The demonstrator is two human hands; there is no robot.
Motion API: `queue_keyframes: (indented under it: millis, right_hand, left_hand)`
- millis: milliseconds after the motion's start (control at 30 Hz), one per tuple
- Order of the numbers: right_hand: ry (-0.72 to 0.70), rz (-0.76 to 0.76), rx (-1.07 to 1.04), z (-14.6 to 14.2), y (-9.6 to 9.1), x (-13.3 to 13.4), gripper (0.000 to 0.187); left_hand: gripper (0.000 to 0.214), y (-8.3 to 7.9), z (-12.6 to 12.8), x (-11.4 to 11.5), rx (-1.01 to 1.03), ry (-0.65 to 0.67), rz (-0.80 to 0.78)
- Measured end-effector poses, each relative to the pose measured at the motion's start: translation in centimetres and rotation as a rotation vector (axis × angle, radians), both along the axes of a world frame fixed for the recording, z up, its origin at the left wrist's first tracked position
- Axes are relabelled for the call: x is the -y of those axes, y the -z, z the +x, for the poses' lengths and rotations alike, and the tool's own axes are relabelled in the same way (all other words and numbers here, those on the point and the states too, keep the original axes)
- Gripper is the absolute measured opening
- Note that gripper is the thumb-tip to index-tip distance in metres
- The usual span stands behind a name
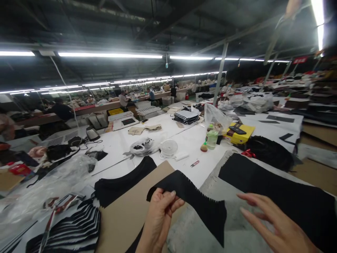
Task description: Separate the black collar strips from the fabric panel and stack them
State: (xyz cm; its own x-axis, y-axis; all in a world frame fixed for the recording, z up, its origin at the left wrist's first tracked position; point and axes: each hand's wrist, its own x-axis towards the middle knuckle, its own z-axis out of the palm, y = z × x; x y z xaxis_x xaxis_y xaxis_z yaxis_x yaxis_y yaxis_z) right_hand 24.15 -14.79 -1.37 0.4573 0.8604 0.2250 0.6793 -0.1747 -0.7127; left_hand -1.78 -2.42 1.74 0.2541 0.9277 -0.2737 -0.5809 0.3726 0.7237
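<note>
My left hand (164, 211) pinches a black fabric piece (196, 196) by its near edge, thumb on top. The piece is curved, with small notches cut along its far edge, and it droops to the right. My right hand (273, 221) holds nothing, its fingers apart, just right of that piece. Beyond the right hand a large black fabric panel (273, 182) lies on a grey board (210, 189). Under the left hand is a brown cardboard sheet (126, 214), with another curved black piece (126, 179) at its far edge.
Striped black-and-white pieces (68, 225) are stacked at lower left, with scissors (48, 225) on them. A white fan (169, 148), thread snips (195, 163), a green bottle (212, 137) and a yellow box (240, 131) stand or lie farther back. Clear plastic (58, 186) covers the left side.
</note>
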Motion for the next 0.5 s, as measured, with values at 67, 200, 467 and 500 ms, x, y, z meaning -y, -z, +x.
queue_keyframes:
  millis: [67,200,467,500]
  right_hand:
    - [-0.153,-0.046,-0.129,-2.7,-2.6,-1.7,0.053]
    - [-0.527,-0.105,-0.475,-5.9,-5.7,-5.0,0.071]
    - [-0.784,-0.289,-1.085,-9.4,-4.6,-6.0,0.061]
    - [-0.775,-0.301,-1.108,-9.8,-4.5,-5.8,0.057]
  left_hand:
    - [0.038,-0.5,-0.1,1.0,-0.003,0.028,-0.004]
    - [0.037,-0.9,-0.2,2.6,-0.021,0.109,0.020]
    - [0.039,-1.6,-1.9,4.3,-0.069,0.206,0.109]
    - [0.038,-1.8,-2.2,4.4,-0.079,0.210,0.116]
